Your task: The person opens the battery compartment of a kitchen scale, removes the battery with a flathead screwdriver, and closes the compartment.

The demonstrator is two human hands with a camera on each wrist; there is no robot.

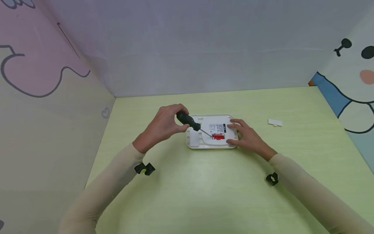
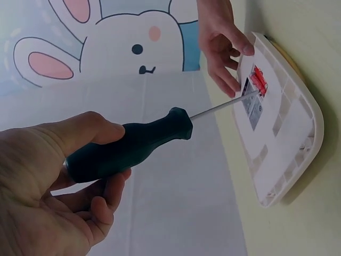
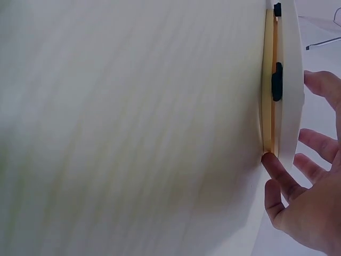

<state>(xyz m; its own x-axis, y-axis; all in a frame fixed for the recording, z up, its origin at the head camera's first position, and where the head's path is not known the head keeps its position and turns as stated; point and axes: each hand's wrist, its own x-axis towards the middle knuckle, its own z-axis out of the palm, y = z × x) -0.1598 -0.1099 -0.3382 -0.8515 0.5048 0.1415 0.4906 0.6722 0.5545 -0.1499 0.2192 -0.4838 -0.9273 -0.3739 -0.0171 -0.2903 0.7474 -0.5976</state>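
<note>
so my left hand [image 1: 163, 125] gripped the screwdriver [image 1: 188, 120], its tip at the red batteries [image 1: 218, 136] in the open slot of the white device [image 1: 211, 131] lying on the green table [image 1: 187, 182]. my right hand [image 1: 246, 136] lay flat-fingered, steadying its edge. the cover [image 1: 275, 122] was already off, well aside; the batteries were not yet out.

Bright even light, soft shadows, right wrist view blurred

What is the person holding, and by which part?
The left hand grips a screwdriver by its dark handle. The right hand holds nothing; its fingers rest on the white device.
</note>
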